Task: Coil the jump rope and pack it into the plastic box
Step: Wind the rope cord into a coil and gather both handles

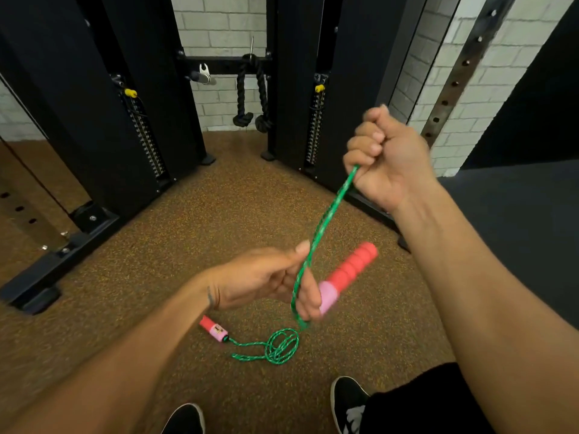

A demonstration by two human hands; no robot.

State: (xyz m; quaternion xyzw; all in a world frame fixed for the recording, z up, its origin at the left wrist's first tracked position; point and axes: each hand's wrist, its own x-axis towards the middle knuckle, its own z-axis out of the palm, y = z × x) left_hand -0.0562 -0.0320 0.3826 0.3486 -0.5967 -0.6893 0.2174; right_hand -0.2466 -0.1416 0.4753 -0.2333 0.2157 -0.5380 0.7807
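Note:
A green braided jump rope (326,220) runs taut from my raised right hand (385,158), a closed fist gripping it, down to my left hand (275,280). My left hand holds one red and pink handle (347,274), which points up to the right, and the rope passes under its thumb. Below that hand the rope drops to the floor into a loose tangle (279,346). The other red and pink handle (214,329) lies on the floor at the tangle's left. No plastic box is in view.
Black weight-stack columns (134,120) and steel frame feet (59,255) stand ahead on a speckled brown rubber floor (188,245). A black knotted rope attachment (250,95) hangs between the columns. My black shoes (347,399) are at the bottom edge. A dark mat (517,214) lies on the right.

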